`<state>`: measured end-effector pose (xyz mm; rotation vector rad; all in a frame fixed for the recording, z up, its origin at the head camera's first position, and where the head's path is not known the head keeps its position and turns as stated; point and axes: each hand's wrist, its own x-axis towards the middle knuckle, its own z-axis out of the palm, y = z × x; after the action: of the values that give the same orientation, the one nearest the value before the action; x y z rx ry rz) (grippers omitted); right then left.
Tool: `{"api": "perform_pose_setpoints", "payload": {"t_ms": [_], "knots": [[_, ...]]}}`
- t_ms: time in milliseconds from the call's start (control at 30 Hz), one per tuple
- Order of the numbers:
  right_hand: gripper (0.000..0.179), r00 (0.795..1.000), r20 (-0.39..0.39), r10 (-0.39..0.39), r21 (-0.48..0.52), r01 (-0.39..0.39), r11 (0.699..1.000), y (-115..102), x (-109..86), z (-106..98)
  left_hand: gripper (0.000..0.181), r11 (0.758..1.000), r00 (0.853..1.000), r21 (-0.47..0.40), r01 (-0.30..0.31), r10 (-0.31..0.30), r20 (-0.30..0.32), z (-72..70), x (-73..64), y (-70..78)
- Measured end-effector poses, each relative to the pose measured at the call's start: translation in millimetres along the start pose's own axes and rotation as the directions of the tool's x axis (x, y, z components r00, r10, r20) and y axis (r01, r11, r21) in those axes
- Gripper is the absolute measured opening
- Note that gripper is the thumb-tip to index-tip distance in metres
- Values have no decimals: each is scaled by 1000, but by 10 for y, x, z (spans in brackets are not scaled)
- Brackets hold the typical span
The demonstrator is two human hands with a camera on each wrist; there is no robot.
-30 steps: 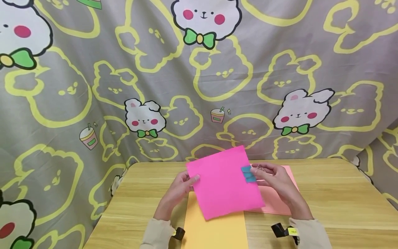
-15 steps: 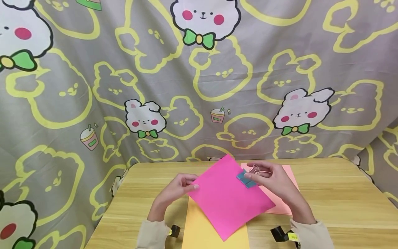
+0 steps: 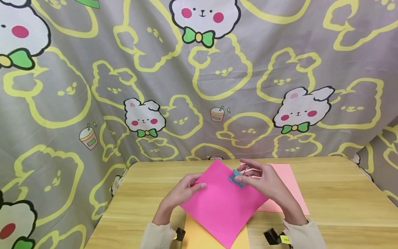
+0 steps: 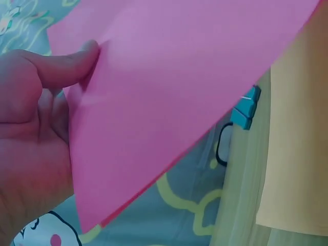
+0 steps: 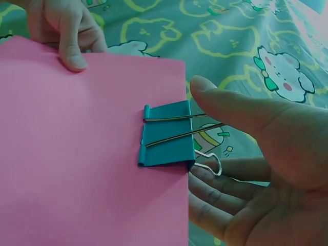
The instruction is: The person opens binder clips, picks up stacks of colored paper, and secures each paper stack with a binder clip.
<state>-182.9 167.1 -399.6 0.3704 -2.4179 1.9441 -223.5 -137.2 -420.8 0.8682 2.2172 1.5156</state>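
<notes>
Bright pink paper (image 3: 224, 204) is held up above the table, turned like a diamond. My left hand (image 3: 183, 192) grips its left edge, thumb in front and fingers behind. A teal binder clip (image 5: 166, 136) sits on the opposite edge, over the paper's face. My right hand (image 3: 262, 178) pinches the clip's wire handles; in the right wrist view the thumb (image 5: 220, 102) lies at the front wires and fingers touch the rear one. Beyond the paper's edge, the left wrist view shows another teal object (image 4: 246, 107), mostly hidden, its kind unclear.
A yellow-orange sheet (image 3: 199, 235) lies on the wooden table (image 3: 342, 193) under the pink paper. Light pink paper (image 3: 289, 183) lies behind the right hand. A patterned grey curtain (image 3: 192, 79) hangs along the table's far side.
The pink paper has turned clockwise into a diamond and come lower. My right hand has moved left along with the clip; the left hand keeps its grip.
</notes>
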Motion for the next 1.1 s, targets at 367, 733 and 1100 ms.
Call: {"api": "perform_pose_setpoints", "payload": {"t_ms": [367,733,1100], "knots": [[57,998,-31,-50,-36,48,998,239,49,-29,31,1000,990,-8,30,-31,-140,-373,-174,-109],[39,983,-112,-148,-244,117,963,591,237,223,34,977,913,-69,203,-215,-346,-848,-551,-159],[39,986,-80,-146,-370,107,923,778,315,434,44,931,816,-191,311,-364,-448,-1113,-774,-396]]}}
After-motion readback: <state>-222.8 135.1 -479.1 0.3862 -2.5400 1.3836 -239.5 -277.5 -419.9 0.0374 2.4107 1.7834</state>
